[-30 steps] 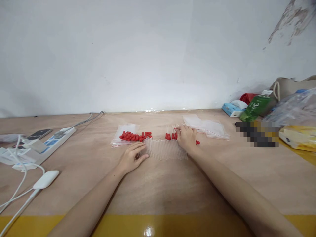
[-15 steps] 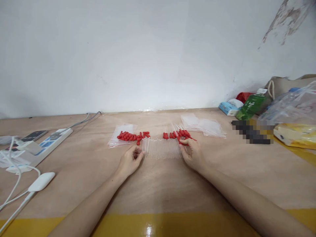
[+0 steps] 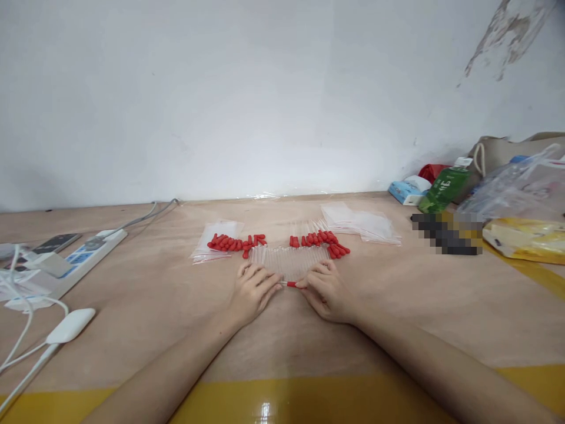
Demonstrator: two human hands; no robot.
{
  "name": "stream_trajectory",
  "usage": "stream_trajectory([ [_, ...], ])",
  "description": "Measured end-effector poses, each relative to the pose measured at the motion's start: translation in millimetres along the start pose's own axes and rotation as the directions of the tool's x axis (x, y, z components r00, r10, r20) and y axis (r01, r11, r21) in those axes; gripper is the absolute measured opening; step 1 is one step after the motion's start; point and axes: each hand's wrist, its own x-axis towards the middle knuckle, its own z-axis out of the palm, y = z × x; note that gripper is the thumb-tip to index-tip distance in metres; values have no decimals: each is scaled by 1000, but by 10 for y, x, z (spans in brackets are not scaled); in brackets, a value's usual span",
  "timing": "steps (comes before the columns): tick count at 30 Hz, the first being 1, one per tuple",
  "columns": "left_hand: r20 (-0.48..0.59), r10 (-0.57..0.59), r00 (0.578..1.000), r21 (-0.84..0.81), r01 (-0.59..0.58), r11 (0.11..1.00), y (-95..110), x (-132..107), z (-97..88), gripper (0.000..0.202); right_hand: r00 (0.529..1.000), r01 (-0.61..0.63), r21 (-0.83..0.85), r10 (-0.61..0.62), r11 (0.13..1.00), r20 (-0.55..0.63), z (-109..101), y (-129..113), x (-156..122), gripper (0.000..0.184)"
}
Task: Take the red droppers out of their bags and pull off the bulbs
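Note:
My left hand [image 3: 252, 292] pinches a clear thin tube, apparently a dropper tube [image 3: 284, 284], its far part hidden by the fingers. Its right end meets a red rubber bulb [image 3: 292, 284], pinched by my right hand [image 3: 327, 291]. How far the tube goes into the bulb cannot be seen. Just beyond both hands lies a row of clear tubes [image 3: 289, 262] side by side. Loose red bulbs [image 3: 227, 242] form a pile at the left, and more red bulbs [image 3: 339, 250] lie at the right. Several bulbs [image 3: 304, 240] behind the row have clear tubes pointing to the wall.
Small clear zip bags [image 3: 373, 227] lie at the back right, others [image 3: 212, 254] under the left bulbs. A power strip [image 3: 95, 256] and a white charger [image 3: 70, 325] with cables are at left. A green bottle [image 3: 445, 187], tissue pack [image 3: 404, 192] and yellow packet [image 3: 525, 240] stand right.
My right hand has moved from the right bulb pile toward me and left, bringing a red bulb. My left hand has shifted right with a tube, and the two pieces now meet.

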Motion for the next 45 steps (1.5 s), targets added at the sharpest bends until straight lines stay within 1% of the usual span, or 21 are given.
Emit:
stream_trajectory([
  [4, 2, 30, 1000, -5, -30, 1000, 20, 1, 56, 17, 1000, -19, -51, 19, 999, -5, 25, -10, 19, 18],
  [10, 27, 52, 998, -81, -50, 995, 31, -8, 20, 13, 994, -34, -127, 20, 991, -105, 101, 12, -8, 14],
  [16, 36, 45, 998, -87, -41, 995, 77, -3, -15, 14, 997, -24, -144, 13, 989, -76, 45, -35, -16, 14],
  [21, 11, 58, 998, -101, -57, 993, 76, -11, -13, 14, 997, -7, -130, -4, 991, -79, 30, -58, -28, 13],
  [23, -19, 38, 999, -117, -40, 992, 25, -50, -19, 13, 994, -19, -117, 6, 993, -108, 13, -20, -51, 12],
  [25, -65, -46, 997, -139, 36, 990, -67, -101, -29, 14, 981, -92, -97, 73, 991, -182, -21, 63, -73, 11],
  [26, -82, -107, 991, -147, 94, 985, -123, -123, -34, 17, 964, -148, -69, 129, 986, -232, -43, 119, -79, 11],
  [27, -94, -169, 981, -149, 154, 977, -181, -136, -36, 20, 937, -210, -24, 195, 977, -289, -65, 181, -80, 11],
  [29, -108, -264, 959, -130, 249, 960, -287, -129, -31, 28, 867, -306, 117, 327, 945, -375, -106, 315, -67, 13],
  [30, -117, -286, 951, -114, 273, 955, -328, -107, -23, 31, 831, -336, 180, 381, 924, -404, -125, 383, -56, 15],
  [32, -146, -280, 949, -89, 269, 959, -381, -37, 4, 34, 762, -388, 259, 466, 885, -450, -157, 518, -38, 20],
  [34, -151, -253, 956, -83, 242, 967, -399, 48, 41, 33, 691, -456, 294, 542, 840, -478, -187, 654, -43, 23],
  [37, -119, -211, 970, -79, 202, 976, -388, 149, 106, 23, 589, -548, 359, 653, 756, -475, -232, 843, -96, 28],
  [39, -101, -165, 981, -68, 158, 985, -373, 186, 152, 18, 545, -582, 393, 700, 712, -462, -261, 933, -141, 31],
  [40, -94, -137, 986, -60, 131, 990, -363, 196, 173, 18, 541, -590, 396, 709, 703, -453, -275, 962, -159, 31],
  [41, -84, -116, 990, -54, 112, 992, -353, 200, 191, 18, 553, -594, 384, 706, 706, -442, -287, 979, -172, 30],
  [42, -72, -106, 992, -49, 103, 994, -342, 200, 206, 18, 582, -593, 356, 690, 722, -430, -298, 985, -180, 27],
  [45, -35, -135, 990, -47, 133, 990, -308, 182, 229, 16, 699, -567, 232, 611, 790, -372, -316, 973, -182, 23],
])
